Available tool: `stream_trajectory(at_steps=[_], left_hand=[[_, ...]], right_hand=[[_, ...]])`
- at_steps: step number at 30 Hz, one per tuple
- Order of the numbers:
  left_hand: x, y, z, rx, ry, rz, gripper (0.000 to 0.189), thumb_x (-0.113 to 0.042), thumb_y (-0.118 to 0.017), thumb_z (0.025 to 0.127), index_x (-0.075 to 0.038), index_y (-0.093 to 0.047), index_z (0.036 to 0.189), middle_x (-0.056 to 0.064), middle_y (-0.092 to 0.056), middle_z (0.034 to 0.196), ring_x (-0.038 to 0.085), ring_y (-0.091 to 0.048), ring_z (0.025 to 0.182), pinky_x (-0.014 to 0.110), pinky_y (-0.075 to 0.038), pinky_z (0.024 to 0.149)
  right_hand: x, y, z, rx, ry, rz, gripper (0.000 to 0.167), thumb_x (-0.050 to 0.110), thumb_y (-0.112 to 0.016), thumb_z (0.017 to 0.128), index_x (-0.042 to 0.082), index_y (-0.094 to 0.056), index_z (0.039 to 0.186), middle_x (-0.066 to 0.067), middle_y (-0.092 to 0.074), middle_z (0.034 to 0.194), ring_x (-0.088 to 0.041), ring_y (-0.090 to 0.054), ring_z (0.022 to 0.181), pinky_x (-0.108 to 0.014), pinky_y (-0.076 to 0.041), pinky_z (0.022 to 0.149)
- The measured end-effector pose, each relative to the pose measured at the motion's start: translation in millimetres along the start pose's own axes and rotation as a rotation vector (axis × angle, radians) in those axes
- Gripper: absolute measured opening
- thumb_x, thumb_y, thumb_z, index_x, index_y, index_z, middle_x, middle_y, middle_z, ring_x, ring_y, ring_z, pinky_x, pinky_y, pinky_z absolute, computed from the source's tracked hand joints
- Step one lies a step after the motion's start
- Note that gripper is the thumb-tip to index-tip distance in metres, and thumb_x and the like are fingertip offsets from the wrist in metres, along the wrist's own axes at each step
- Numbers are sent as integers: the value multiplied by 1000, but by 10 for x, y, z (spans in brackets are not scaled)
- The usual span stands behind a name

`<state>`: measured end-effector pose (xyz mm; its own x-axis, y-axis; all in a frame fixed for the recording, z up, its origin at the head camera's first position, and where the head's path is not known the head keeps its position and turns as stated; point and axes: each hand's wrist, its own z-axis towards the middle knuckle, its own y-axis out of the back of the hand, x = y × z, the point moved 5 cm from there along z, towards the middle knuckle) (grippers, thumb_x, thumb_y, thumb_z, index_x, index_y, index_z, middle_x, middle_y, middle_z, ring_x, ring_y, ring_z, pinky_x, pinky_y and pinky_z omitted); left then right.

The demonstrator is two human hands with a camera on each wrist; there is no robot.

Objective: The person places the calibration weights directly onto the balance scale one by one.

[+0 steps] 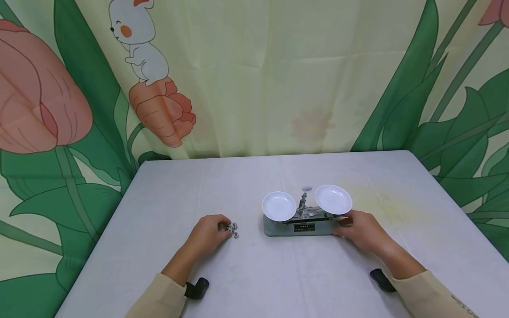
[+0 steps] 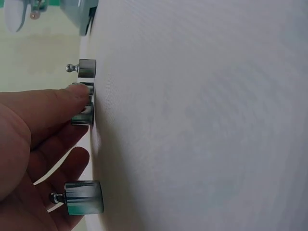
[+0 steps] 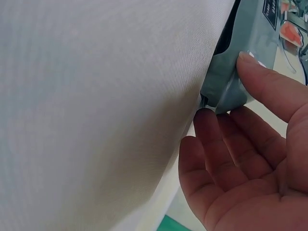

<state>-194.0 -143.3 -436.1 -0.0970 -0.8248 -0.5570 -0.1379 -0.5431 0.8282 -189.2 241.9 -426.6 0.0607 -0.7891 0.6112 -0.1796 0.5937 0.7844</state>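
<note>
A grey two-pan balance scale (image 1: 274,228) with two white pans stands on the table; its left pan (image 1: 279,206) sits lower than the right pan (image 1: 333,199). My right hand (image 1: 363,229) grips the right end of the base, and in the right wrist view the thumb lies on the front of the grey base (image 3: 236,79) with fingers at its end. To the left of the scale, my left hand (image 1: 208,234) pinches among several small knobbed metal weights (image 1: 236,235). One weight (image 2: 86,68) stands just past the thumb, and a larger weight (image 2: 84,197) is by the lower fingers.
A white cloth covers the table (image 1: 254,274), whose back edge meets a printed curtain (image 1: 254,88) with a rabbit, carrot and tulips. Black wrist devices (image 1: 197,289) sit at both sleeves.
</note>
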Motion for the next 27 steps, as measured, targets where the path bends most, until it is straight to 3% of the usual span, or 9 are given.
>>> stream_trajectory(at_steps=[9,14,21,27], left_hand=[[-4,-4,-1,-13,-42,22,15,-4,-79,83,-10,-72,94,-2,-69,92,18,-62,89,37,-53,79],[-63,76,-20,-30,-34,4,13,-3,-76,85,-10,-72,95,-1,-69,92,19,-62,89,37,-54,80],[-325,275,-1,-73,-124,-4,13,-9,-78,87,-10,-74,99,-3,-70,94,22,-64,96,40,-53,85],[-638,329,70,-42,-196,-22,18,-13,-76,90,-9,-75,107,-3,-71,99,22,-63,102,41,-52,89]], right_hand=[[11,5,-15,1,-12,-5,61,18,-82,81,-11,-57,128,-25,-67,115,-42,-63,107,-55,-52,86],[20,1,-17,7,-24,-1,62,17,-81,83,-11,-55,131,-26,-65,119,-43,-63,107,-55,-52,87],[19,4,-8,1,-17,-5,60,15,-81,83,-11,-56,129,-26,-66,117,-43,-62,107,-56,-52,87],[17,-11,-9,6,-21,-7,60,15,-81,83,-11,-55,130,-27,-65,118,-44,-62,108,-58,-51,88]])
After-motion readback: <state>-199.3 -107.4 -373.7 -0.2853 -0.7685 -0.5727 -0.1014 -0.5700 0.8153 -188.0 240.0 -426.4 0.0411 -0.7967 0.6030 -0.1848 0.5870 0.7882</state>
